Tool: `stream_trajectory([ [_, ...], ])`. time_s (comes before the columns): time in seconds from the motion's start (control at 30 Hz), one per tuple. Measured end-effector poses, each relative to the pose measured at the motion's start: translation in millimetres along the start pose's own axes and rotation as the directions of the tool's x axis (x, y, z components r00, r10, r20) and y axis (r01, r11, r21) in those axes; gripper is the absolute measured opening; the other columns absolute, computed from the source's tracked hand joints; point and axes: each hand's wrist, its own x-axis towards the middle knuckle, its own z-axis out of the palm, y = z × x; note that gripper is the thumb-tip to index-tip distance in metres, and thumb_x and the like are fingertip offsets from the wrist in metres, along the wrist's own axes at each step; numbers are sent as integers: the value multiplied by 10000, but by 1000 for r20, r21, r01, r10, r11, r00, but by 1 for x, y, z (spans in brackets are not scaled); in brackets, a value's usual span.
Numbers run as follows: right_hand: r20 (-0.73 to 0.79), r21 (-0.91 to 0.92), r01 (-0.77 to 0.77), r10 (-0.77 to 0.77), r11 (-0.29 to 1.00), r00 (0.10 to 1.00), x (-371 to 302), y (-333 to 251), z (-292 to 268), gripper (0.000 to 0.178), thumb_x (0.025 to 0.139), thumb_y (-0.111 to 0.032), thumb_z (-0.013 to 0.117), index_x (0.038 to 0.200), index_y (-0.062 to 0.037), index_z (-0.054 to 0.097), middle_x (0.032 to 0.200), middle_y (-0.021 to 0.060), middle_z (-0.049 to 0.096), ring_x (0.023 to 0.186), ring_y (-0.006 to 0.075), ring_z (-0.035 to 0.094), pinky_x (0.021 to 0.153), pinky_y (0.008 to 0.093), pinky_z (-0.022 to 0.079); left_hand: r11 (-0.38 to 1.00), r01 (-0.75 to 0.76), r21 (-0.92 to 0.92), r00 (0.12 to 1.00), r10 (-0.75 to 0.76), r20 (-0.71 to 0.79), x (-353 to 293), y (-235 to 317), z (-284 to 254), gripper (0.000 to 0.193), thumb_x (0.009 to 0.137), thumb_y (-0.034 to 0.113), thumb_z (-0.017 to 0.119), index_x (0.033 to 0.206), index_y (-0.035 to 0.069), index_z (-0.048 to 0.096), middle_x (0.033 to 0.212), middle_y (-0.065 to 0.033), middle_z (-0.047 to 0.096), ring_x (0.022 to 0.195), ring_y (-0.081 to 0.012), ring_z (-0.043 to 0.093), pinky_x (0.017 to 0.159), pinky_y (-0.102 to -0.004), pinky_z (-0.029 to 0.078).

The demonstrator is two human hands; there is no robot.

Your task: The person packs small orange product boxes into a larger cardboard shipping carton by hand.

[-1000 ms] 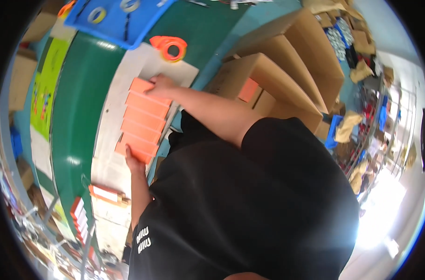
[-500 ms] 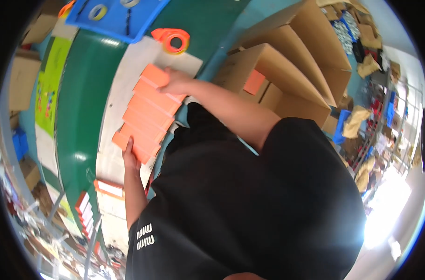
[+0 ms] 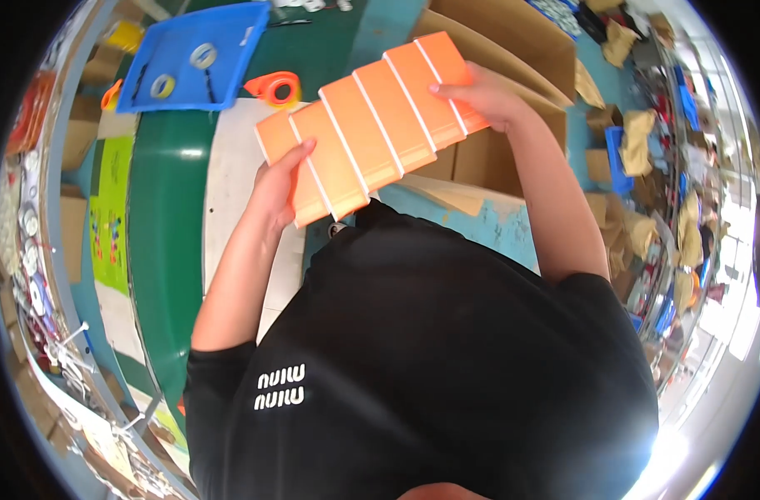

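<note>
A row of several flat orange boxes (image 3: 371, 125) is held up off the table, slanting from lower left to upper right. The boxes overlap in steps, with pale edges between them. My left hand (image 3: 281, 179) grips the lower left end, its thumb lying across the top of a box. At the other end my right hand (image 3: 480, 96) is closed on the row, thumb on the upper face. The fingers of both hands are mostly hidden under or behind the boxes. The right end of the row is above the cardboard boxes.
Open cardboard boxes (image 3: 555, 125) stand at the right. An orange tape dispenser (image 3: 273, 88) lies on the table beyond my left hand. Behind it, a blue tray (image 3: 238, 50) holds tape rolls. The green table (image 3: 170, 242) runs along the left, with a pale board (image 3: 230, 200) on it.
The row of orange boxes has been lifted off the pale board and swung right, towards the cardboard boxes. Both hands moved with it, and my view has turned to the right.
</note>
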Motion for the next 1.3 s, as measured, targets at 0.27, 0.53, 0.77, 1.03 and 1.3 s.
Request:
stream_trajectory([
  [0.27, -223, 139, -161, 189, 977, 956, -45, 44, -32, 633, 894, -246, 830, 1391, 33, 554, 1314, 158, 678, 1164, 248, 698, 997, 420, 580, 972, 196, 129, 926, -227, 303, 84, -14, 33, 454, 980, 229, 713, 1347, 3, 572, 1305, -170, 673, 1188, -337, 679, 1001, -527, 567],
  [0.53, -207, 330, -257, 335, 908, 919, 12, 191, -72, 538, 921, -212, 790, 1362, 23, 589, 1286, 158, 699, 1108, 267, 723, 960, 433, 602, 851, 402, 338, 878, -463, 122, 200, -78, 69, 467, 961, 294, 740, 1334, 48, 606, 1327, -141, 680, 1219, -316, 668, 1030, -536, 551],
  [0.77, -170, 448, -413, 530, 792, 831, 88, 352, -143, 657, 856, -224, 854, 1341, 81, 532, 1240, 210, 698, 1072, 302, 732, 914, 465, 625, 813, 447, 374, 881, -472, -28, 346, -178, 109, 569, 854, 278, 857, 1309, 15, 640, 1276, -159, 703, 1145, -308, 705, 971, -534, 585],
  [1.03, -330, 435, -481, 632, 761, 701, 149, 542, -176, 718, 802, -244, 903, 1344, 68, 549, 1283, 193, 681, 1114, 277, 709, 936, 419, 603, 657, 580, 482, 758, -651, -24, 509, -302, 106, 689, 873, 380, 832, 1401, 12, 587, 1443, -165, 604, 1303, -293, 612, 1084, -533, 499],
  [1.3, -522, 295, -447, 534, 845, 665, 229, 634, -184, 683, 758, -397, 919, 1178, 44, 613, 1156, 157, 733, 1020, 261, 719, 912, 401, 571, 658, 376, 652, 924, -323, -207, 602, -360, 97, 1025, 739, 500, 900, 1501, -17, 450, 1490, -199, 549, 1374, -330, 533, 1125, -453, 454],
])
